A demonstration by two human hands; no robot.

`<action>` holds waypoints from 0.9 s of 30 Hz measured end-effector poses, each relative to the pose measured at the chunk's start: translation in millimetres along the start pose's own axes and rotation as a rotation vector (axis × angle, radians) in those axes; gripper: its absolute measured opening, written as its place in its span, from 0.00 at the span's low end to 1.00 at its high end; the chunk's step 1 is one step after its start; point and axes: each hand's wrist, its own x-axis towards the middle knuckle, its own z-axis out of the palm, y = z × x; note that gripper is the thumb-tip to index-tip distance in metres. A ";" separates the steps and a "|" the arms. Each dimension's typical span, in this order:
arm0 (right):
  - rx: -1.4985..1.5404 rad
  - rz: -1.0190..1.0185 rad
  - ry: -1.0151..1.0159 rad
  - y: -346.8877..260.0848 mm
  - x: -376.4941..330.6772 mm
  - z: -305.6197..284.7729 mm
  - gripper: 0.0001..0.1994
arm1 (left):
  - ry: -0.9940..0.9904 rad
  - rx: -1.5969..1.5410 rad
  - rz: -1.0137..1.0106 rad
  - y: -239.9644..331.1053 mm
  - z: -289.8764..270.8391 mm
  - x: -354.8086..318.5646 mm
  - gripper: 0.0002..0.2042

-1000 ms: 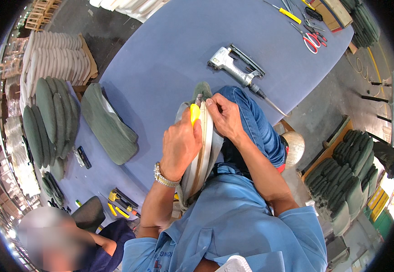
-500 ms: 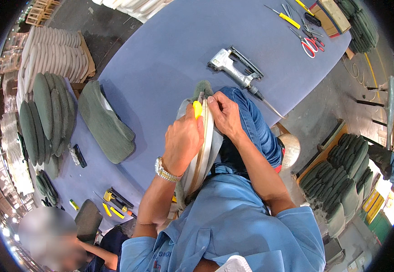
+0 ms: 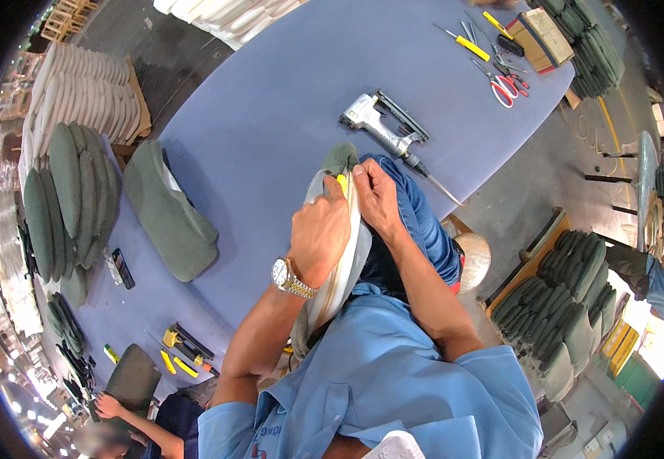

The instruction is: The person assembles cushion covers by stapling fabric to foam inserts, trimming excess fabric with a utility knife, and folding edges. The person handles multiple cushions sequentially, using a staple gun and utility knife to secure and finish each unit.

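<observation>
A long, padded cushion piece (image 3: 340,157) stands on edge against my body, green at its far end, with a pale underside and a tan strip along it. My left hand (image 3: 321,233) is closed round a yellow-handled tool (image 3: 342,181) near the cushion's far end; the tool's tip is hidden. The fingers of my right hand (image 3: 375,193) pinch the cushion's edge right beside it. Beyond my hands, a silver staple gun (image 3: 381,126) with its hose lies on the blue-grey table (image 3: 271,99).
Left of my hands lies a curved green cushion (image 3: 167,218), near more stacked cushions (image 3: 79,199). Scissors (image 3: 498,86), pliers, a yellow-handled tool and a cardboard box (image 3: 540,40) are at the far right. At lower left, a co-worker's hand (image 3: 108,406) touches a dark panel (image 3: 131,379).
My left hand has turned and shifted, now covering most of the yellow handle. My right hand keeps its pinch. The co-worker's hand has come onto the dark panel. The whole view has shifted slightly.
</observation>
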 end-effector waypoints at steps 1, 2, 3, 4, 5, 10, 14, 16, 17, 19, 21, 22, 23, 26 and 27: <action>-0.002 0.001 0.004 2.1 0.1 -0.3 0.13 | -0.010 -0.006 -0.004 0.9 0.4 -2.5 0.23; 0.016 -0.003 0.008 4.0 0.7 -1.3 0.13 | -0.021 -0.012 -0.008 1.6 0.9 -4.3 0.24; 0.010 -0.005 0.003 4.5 1.3 -2.0 0.13 | -0.016 -0.038 -0.004 0.7 1.4 -5.6 0.24; 0.003 -0.007 -0.002 5.0 2.0 -3.2 0.14 | -0.011 -0.065 0.000 -0.9 1.8 -6.7 0.24; -0.003 -0.008 -0.007 5.4 2.4 -4.2 0.14 | -0.006 -0.091 0.004 -2.5 2.7 -8.1 0.24; 0.237 0.144 -0.041 -1.7 5.7 -6.4 0.16 | 0.159 -0.277 0.014 -15.0 21.2 -18.8 0.23; 0.237 0.184 -0.015 3.4 7.7 -10.7 0.15 | 0.293 -0.450 0.083 -25.5 29.5 -28.2 0.21; 0.094 0.169 -0.035 -8.3 4.2 -16.4 0.15 | 0.336 -0.611 0.023 -30.0 31.0 -35.2 0.20; 0.022 0.162 -0.044 -14.9 0.3 -21.5 0.15 | 0.357 -0.692 -0.006 -31.0 30.8 -35.9 0.20; 0.000 0.146 -0.125 -52.6 -12.3 -34.9 0.15 | 0.390 -0.808 -0.048 -21.2 16.9 -37.0 0.19; 0.016 0.102 -0.234 -78.5 -28.2 -42.8 0.16 | 0.488 -0.817 0.016 -13.9 16.9 -32.9 0.18; 0.006 0.087 -0.267 -87.3 -35.0 -41.9 0.17 | 0.574 -0.760 0.102 -14.1 23.3 -26.0 0.17; -0.005 0.073 -0.301 -94.8 -41.0 -39.5 0.18 | 0.659 -0.700 0.186 -12.2 27.6 -23.0 0.17; 0.199 0.132 -0.265 -80.0 -42.9 -39.5 0.17 | 0.484 -0.731 0.247 0.1 15.1 -24.3 0.14; 0.285 0.178 -0.260 -71.7 -42.3 -41.1 0.16 | 0.439 -0.692 0.303 -1.7 14.0 -24.3 0.14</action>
